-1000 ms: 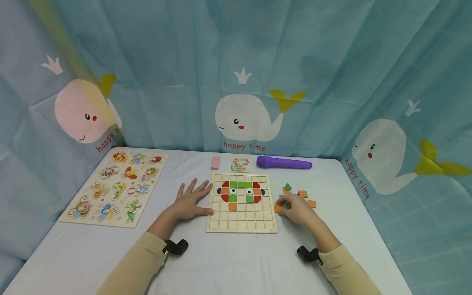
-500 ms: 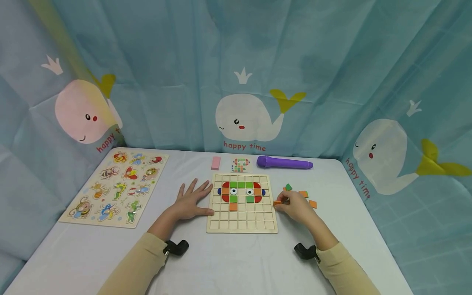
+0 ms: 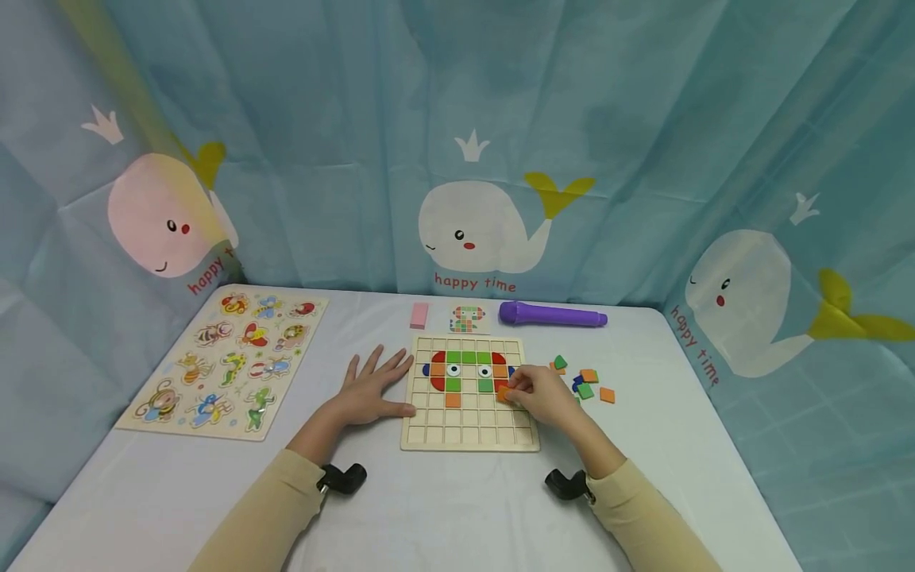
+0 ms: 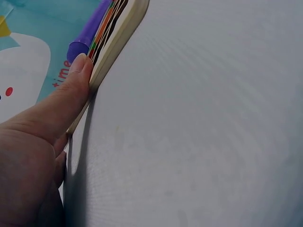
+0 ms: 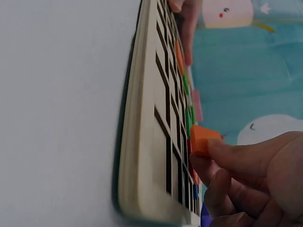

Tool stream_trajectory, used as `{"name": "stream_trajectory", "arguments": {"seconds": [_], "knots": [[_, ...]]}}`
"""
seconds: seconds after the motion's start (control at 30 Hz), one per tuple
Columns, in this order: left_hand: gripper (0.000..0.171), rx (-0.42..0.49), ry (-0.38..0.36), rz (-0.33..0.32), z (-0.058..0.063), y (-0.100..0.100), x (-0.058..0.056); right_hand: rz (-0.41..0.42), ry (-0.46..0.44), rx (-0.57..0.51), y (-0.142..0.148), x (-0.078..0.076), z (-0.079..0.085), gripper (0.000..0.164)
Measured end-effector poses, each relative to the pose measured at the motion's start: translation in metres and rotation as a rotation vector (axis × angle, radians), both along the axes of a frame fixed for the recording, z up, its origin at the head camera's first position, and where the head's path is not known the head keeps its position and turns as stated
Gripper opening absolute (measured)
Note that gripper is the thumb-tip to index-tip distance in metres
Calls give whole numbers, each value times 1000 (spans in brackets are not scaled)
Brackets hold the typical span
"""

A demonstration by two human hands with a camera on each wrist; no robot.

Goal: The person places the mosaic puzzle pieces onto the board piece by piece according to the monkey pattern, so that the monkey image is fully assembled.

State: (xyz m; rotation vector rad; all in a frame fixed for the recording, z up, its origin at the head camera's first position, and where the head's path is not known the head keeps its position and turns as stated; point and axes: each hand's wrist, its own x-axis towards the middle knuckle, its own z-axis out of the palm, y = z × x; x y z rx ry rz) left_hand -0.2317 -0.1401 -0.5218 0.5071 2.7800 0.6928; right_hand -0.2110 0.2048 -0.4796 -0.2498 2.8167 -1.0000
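Note:
In the head view a wooden grid board point(image 3: 468, 437) lies on the white table, with red, green, orange and blue tiles and two eye tiles set in its upper cells. My right hand point(image 3: 546, 396) is over the board's right side and pinches an orange square tile point(image 5: 203, 139) between thumb and fingers, close above the cells. My left hand point(image 3: 372, 393) lies with spread, straight fingers at the board's left edge; in the left wrist view its thumb point(image 4: 78, 80) touches that edge. Loose orange, green and blue tiles point(image 3: 586, 391) lie right of the board.
Behind the board are a pink block point(image 3: 418, 315), a small picture card point(image 3: 468, 319) and a purple microphone-shaped stick point(image 3: 553, 314). A wooden insect puzzle board point(image 3: 227, 361) lies at the left. A blue whale-print curtain point(image 3: 329, 159) closes off the back.
My right hand has picked an orange square tile from the loose pieces and carried it left over the board. My left hand has stayed in place.

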Motion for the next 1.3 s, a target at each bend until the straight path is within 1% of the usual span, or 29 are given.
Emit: {"name": "stream_trajectory", "arguments": {"seconds": [0.13, 0.37, 0.5, 0.63, 0.77, 0.9, 1.07, 1.2, 1.3], "knots": [[108, 4, -3, 0, 1, 0, 0, 20, 7, -23, -11, 0, -1, 9], [109, -10, -3, 0, 0, 0, -1, 87, 23, -56, -31, -1, -3, 9], [110, -11, 0, -3, -1, -1, -2, 121, 41, -73, -41, -4, -7, 8], [110, -8, -1, -1, 0, -1, -2, 139, 66, -28, -49, -5, -10, 10], [110, -2, -4, 0, -1, -1, -2, 130, 88, 42, -54, -3, -11, 9], [110, -1, 3, -2, -2, -1, -1, 114, 82, 60, -55, 0, -10, 6], [110, -1, 5, 1, -2, -1, -1, 90, 74, 32, -47, -1, -8, 5], [109, -5, -1, 1, 0, -1, 0, 30, 61, -9, -31, -4, -4, 8], [108, -1, 1, 0, 1, -1, 1, -26, 32, -28, -17, -6, 1, 9]]}}
